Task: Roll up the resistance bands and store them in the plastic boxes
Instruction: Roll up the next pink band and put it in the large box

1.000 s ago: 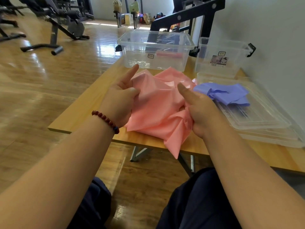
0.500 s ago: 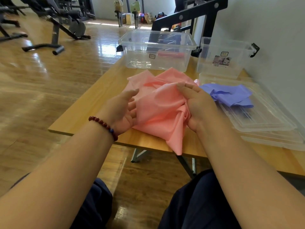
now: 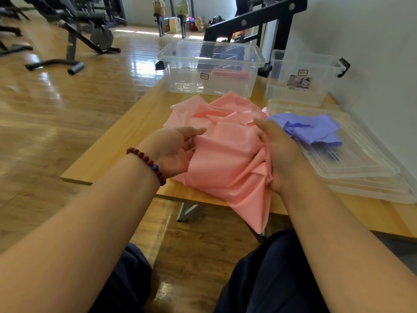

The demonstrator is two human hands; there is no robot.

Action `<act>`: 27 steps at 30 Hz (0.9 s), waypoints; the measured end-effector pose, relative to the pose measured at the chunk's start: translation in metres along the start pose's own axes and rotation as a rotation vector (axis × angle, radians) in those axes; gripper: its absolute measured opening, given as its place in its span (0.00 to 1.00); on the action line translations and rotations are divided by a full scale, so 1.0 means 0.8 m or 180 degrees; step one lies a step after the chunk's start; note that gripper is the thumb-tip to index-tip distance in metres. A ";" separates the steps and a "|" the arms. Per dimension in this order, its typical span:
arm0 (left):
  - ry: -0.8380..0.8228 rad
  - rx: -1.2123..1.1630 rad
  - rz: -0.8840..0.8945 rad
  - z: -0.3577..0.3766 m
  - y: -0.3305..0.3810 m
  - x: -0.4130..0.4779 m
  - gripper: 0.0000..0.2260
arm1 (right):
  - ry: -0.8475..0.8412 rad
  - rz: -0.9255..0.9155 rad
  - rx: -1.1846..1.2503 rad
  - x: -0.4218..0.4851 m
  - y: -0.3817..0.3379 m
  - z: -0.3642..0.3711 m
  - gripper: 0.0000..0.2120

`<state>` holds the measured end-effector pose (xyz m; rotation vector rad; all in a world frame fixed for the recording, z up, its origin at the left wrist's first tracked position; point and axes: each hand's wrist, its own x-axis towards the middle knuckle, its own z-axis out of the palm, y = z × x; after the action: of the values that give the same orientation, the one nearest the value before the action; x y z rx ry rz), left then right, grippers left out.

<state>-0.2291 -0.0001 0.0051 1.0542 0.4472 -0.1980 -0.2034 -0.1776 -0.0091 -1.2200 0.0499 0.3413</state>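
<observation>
Early days — one roll (image 3: 230, 74) boxed.
Our left hand (image 3: 174, 150) and right hand (image 3: 278, 154) clutch the crumpled pink band (image 3: 228, 161); purple band (image 3: 312, 129) waits, centre right.

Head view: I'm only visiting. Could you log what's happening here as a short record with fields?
Pink band: crumpled on the table, one corner hanging over the near edge, not yet rolled
Left hand: holds the band's left side
Right hand: grips its right side
Purple band: bunched on the stacked clear lids
Large clear box: at the far edge of the table; a reddish roll shows through it
Small clear box: beside it, near the wall, black latches
</observation>
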 end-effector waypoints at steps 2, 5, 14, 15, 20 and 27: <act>0.0030 0.0021 0.0301 0.005 -0.008 -0.001 0.06 | 0.0224 0.0003 -0.0613 0.000 0.001 0.003 0.09; 0.0102 -0.0523 0.0328 0.010 -0.016 -0.002 0.05 | 0.0309 -0.0158 -0.0972 0.000 0.007 0.002 0.05; -0.0542 -0.0745 -0.0542 0.016 -0.024 0.002 0.18 | -0.0397 -0.0588 -0.0512 -0.013 0.007 -0.013 0.14; -0.0559 -0.0597 -0.0544 0.018 -0.022 0.000 0.18 | -0.0434 -0.0574 -0.0468 -0.016 0.009 -0.016 0.14; -0.0264 -0.0689 -0.0240 0.038 -0.015 0.003 0.06 | -0.0620 -0.0587 -0.0209 -0.025 0.012 -0.035 0.16; -0.0029 -0.0648 0.0212 0.048 -0.026 0.005 0.09 | -0.0604 -0.0345 -0.0201 -0.021 0.006 -0.042 0.17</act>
<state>-0.2235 -0.0431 0.0029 0.8669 0.4142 -0.0956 -0.2160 -0.2111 -0.0216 -1.2424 -0.1913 0.3644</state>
